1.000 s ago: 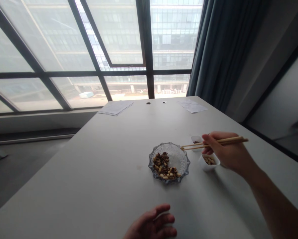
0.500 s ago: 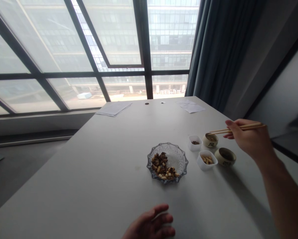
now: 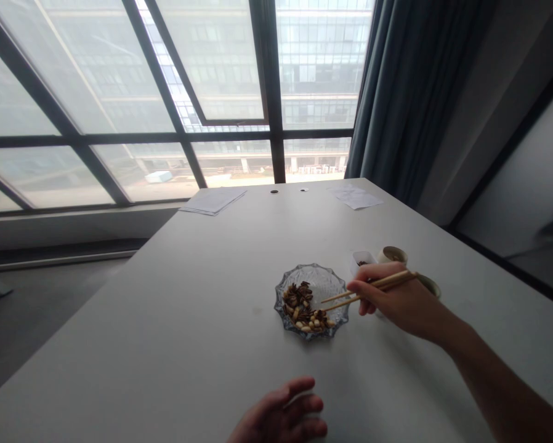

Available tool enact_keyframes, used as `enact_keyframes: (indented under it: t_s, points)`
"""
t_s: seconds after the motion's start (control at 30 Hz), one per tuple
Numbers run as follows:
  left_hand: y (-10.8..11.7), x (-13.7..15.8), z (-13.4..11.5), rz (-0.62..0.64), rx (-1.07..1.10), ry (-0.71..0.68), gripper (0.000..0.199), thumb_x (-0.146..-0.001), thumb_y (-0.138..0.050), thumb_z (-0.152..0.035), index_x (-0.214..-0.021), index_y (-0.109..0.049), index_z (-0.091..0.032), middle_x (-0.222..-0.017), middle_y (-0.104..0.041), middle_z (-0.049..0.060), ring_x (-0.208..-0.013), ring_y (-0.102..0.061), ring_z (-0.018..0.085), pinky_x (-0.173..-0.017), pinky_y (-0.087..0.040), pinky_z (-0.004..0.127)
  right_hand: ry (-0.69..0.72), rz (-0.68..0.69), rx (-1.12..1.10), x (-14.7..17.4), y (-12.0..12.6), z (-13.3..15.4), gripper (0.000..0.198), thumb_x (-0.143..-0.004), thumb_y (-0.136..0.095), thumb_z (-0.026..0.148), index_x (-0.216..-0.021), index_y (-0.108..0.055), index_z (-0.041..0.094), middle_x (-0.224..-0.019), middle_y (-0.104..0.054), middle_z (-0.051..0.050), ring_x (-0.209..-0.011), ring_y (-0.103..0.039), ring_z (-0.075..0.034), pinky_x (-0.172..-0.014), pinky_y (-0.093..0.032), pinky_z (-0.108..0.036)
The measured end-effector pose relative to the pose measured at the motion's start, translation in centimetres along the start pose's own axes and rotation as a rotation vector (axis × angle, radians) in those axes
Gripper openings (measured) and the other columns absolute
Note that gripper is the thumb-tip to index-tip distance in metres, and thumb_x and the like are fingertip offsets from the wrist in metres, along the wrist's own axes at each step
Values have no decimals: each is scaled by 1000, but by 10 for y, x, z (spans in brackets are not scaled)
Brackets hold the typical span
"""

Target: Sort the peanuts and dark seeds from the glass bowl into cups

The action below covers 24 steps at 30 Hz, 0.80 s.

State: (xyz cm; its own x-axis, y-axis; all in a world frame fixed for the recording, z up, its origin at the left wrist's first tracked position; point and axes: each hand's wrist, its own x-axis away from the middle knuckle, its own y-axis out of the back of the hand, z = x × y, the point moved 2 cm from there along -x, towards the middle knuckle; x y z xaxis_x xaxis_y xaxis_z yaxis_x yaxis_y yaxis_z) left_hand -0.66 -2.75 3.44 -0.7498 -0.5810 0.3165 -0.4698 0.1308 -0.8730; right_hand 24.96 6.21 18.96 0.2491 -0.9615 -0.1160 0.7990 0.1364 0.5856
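My right hand (image 3: 391, 301) grips a pair of wooden chopsticks (image 3: 373, 287), their tips slightly apart over the glass bowl (image 3: 335, 281). Dark dried pieces (image 3: 299, 295) lie at the left inside this scalloped bowl, and pale nuts (image 3: 314, 321) lie along its near side. Whether the tips touch anything there I cannot tell. Near the table's front edge my left hand (image 3: 286, 412) is held with its fingers apart and nothing in it. Behind my right hand, a small white cup (image 3: 360, 257) and a round ceramic cup (image 3: 393, 253) are partly covered.
Another ceramic cup (image 3: 431, 285) shows only its rim beyond my right hand. Papers lie at the far left (image 3: 214, 200) and far right (image 3: 357, 197) of the white table (image 3: 188, 295). Windows and a dark blue curtain (image 3: 396, 92) stand behind it.
My right hand has moved left and nearer with the chopsticks, from above the ceramic cups to the glass bowl. It now hides the near white cup. My left hand has stayed put.
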Motion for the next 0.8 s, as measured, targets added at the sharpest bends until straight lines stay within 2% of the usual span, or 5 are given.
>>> enact_keyframes:
  t_s: [0.13, 0.27, 0.43, 0.63, 0.8]
  points:
    - [2, -1, 0, 7, -5, 1, 36, -83, -65, -34, -117, -72, -23, -111, -79, 1, -105, -69, 22, -95, -40, 32, -25, 53, -16, -4, -10, -5, 38, -94, -60, 52, -77, -68, 20, -62, -71, -1, -58, -69, -16, -55, -52, -24]
    - [4, -2, 0, 2, 1, -2, 36, -83, -65, -33, -117, -72, -22, -112, -79, 1, -105, -69, 22, -96, -40, 33, -41, 51, 5, -5, -14, -8, 39, -94, -58, 53, -75, -67, 20, -64, -73, -2, -62, -71, -17, -58, -52, -25]
    - [1, 0, 0, -5, 0, -2, 34, -84, -64, -32, -115, -73, -21, -108, -79, 2, -102, -69, 21, -99, -39, 33, -17, 13, 8, -5, -14, -8, 44, -96, -55, 54, -71, -65, 20, -63, -72, -2, -60, -71, -17, -56, -52, -25]
    - [0, 2, 2, -6, 7, -6, 35, -87, -59, -32, -117, -71, -20, -110, -78, 3, -104, -69, 22, -99, -38, 34, 12, -124, 0, 0, 0, -5, 41, -95, -58, 53, -74, -67, 20, -63, -73, -2, -59, -72, -17, -54, -54, -24]
    - [1, 2, 2, -7, -1, -8, 35, -88, -56, -31, -118, -71, -20, -111, -78, 3, -104, -69, 22, -98, -38, 34, -5, -101, -123, -4, -10, -10, 41, -96, -55, 54, -81, -68, 19, -65, -74, -3, -59, -73, -19, -54, -56, -26]
